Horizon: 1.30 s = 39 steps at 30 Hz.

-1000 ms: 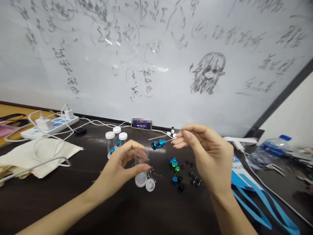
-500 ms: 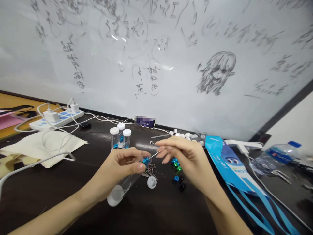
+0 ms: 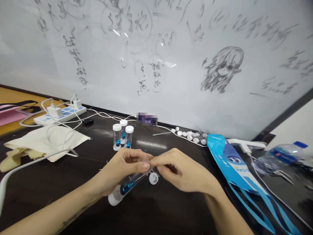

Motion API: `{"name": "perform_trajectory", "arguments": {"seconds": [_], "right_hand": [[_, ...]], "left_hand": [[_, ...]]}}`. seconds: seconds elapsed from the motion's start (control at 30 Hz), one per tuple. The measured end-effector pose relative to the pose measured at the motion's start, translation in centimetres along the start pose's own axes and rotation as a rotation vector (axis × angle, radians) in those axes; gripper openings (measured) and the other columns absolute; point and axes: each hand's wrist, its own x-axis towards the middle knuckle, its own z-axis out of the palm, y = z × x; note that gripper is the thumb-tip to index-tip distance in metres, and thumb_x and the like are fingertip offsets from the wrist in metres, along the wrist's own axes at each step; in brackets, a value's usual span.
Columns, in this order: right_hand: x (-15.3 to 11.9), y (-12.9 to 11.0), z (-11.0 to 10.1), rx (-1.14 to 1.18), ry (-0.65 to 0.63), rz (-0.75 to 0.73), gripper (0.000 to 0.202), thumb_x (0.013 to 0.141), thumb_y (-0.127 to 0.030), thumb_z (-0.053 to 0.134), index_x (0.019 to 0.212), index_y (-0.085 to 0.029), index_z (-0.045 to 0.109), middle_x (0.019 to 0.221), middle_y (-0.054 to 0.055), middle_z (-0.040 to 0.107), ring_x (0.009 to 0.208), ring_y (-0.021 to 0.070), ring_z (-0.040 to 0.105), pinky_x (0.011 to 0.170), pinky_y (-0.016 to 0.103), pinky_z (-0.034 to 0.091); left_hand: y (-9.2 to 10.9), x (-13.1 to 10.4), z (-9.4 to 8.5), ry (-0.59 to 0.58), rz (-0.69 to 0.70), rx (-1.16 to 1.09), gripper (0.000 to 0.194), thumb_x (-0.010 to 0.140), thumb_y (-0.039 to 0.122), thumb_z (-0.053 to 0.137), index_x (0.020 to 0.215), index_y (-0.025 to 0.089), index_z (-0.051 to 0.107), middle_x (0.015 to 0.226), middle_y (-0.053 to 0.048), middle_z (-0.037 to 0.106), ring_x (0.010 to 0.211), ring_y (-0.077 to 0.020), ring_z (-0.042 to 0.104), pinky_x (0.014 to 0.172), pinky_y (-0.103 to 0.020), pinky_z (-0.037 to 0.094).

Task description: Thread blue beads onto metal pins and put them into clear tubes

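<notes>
My left hand [image 3: 130, 166] is closed around a clear plastic tube [image 3: 137, 179], held tilted with its white-capped end toward me. Inside, near that capped end, lies a shiny blue piece [image 3: 127, 187]. At the tube's upper end, the fingertips of my right hand [image 3: 182, 169] are pinched together; whatever is between them is too small or hidden to name. Just beyond the tube, a white round cap [image 3: 153, 178] rests on the dark table, with some thin wires [image 3: 154, 170] partly covered by my fingers.
Three capped tubes [image 3: 123, 133] with blue pieces stand behind my left hand. Several white caps [image 3: 189, 135] lie by the whiteboard. At right are a blue bag [image 3: 220, 153] and a plastic bottle [image 3: 278, 155]; at left, a cream cloth bag [image 3: 53, 140] and a power strip [image 3: 66, 114].
The blue piece, earlier at the tube's upper end with a thin white wire from my right hand, is now down inside near the capped end. My right hand has moved left and lower, against the tube.
</notes>
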Motion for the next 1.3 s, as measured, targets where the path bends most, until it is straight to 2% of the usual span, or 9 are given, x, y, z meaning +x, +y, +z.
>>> {"name": "perform_trajectory", "arguments": {"seconds": [0.13,0.23,0.37,0.5,0.63,0.77,0.87,1.07,1.3], "right_hand": [[0.1,1.1,-0.3,0.250,-0.266,0.075,0.045,0.076,0.003,0.044,0.108,-0.018,0.068,0.044,-0.011,0.047,0.037,0.0065,0.040,0.043,0.017,0.035],[0.4,1.6,0.2,0.315,-0.333,0.129,0.033,0.080,-0.002,0.048,0.099,-0.016,0.070,0.040,-0.010,0.049,0.035,0.0061,0.041,0.042,0.015,0.036],[0.9,1.8,0.9,0.294,-0.296,0.160,0.020,0.088,-0.018,0.057,0.105,-0.016,0.067,0.043,-0.010,0.054,0.034,0.0048,0.044,0.041,0.014,0.035],[1.1,2.1,1.0,0.391,-0.227,0.183,0.029,0.091,-0.025,0.057,0.119,-0.021,0.062,0.056,-0.007,0.061,0.036,0.0049,0.050,0.042,0.016,0.041],[0.4,3.8,-0.3,0.407,0.039,0.237,0.031,0.092,-0.029,0.054,0.122,-0.022,0.062,0.067,-0.002,0.065,0.047,0.0081,0.056,0.046,0.019,0.045],[-0.8,9.2,-2.8,0.176,0.513,0.479,0.027,0.092,-0.030,0.055,0.113,-0.017,0.066,0.072,0.002,0.067,0.065,0.0143,0.065,0.054,0.023,0.050],[-1.4,15.1,-5.0,0.083,0.663,0.642,0.027,0.098,-0.028,0.049,0.117,-0.013,0.059,0.094,0.007,0.067,0.079,0.0172,0.066,0.067,0.030,0.055],[-1.9,24.7,-7.0,-0.150,0.623,0.954,0.029,0.094,-0.028,0.058,0.120,-0.017,0.057,0.121,0.009,0.059,0.100,0.0230,0.063,0.083,0.042,0.054],[1.0,29.5,-4.2,-0.303,0.494,0.996,0.029,0.095,-0.029,0.058,0.121,-0.016,0.057,0.121,0.009,0.059,0.101,0.0231,0.063,0.084,0.043,0.054]], "left_hand": [[-0.6,-0.1,0.0,-0.006,-0.056,-0.061,0.012,0.077,0.025,0.075,0.084,0.016,0.077,0.071,0.000,0.066,0.068,-0.0112,0.054,0.067,-0.022,0.042],[-1.0,-0.1,0.0,-0.019,-0.084,-0.085,0.018,0.078,0.027,0.074,0.092,0.016,0.077,0.062,0.001,0.061,0.063,-0.0109,0.051,0.064,-0.022,0.041],[-1.8,0.3,-0.3,0.042,-0.058,-0.061,0.023,0.076,0.027,0.076,0.096,0.016,0.075,0.079,-0.003,0.070,0.073,-0.0149,0.058,0.069,-0.025,0.044],[-4.2,0.9,-0.9,0.162,0.132,0.052,0.021,0.081,0.030,0.071,0.099,0.018,0.070,0.090,-0.005,0.070,0.085,-0.0198,0.062,0.074,-0.028,0.047],[-7.8,0.7,-1.0,0.327,0.320,0.165,0.021,0.084,0.028,0.068,0.101,0.020,0.061,0.085,-0.001,0.062,0.081,-0.0167,0.057,0.074,-0.026,0.046],[-10.2,-0.1,-0.5,0.318,0.357,0.220,0.014,0.093,0.026,0.055,0.104,0.023,0.048,0.085,0.000,0.055,0.075,-0.0147,0.054,0.072,-0.028,0.045],[-10.8,-0.4,-0.3,0.223,0.376,0.312,0.017,0.092,0.024,0.053,0.105,0.024,0.043,0.082,0.001,0.052,0.069,-0.0138,0.051,0.068,-0.028,0.044],[-11.2,-0.1,-0.8,0.114,0.370,0.436,0.017,0.089,0.028,0.054,0.077,0.020,0.046,0.066,0.004,0.041,0.055,-0.0112,0.039,0.053,-0.025,0.032],[-11.4,0.4,-1.2,0.103,0.412,0.250,0.039,0.088,0.053,0.051,0.073,0.017,0.053,0.060,0.001,0.047,0.054,-0.0129,0.043,0.055,-0.026,0.033]]}}
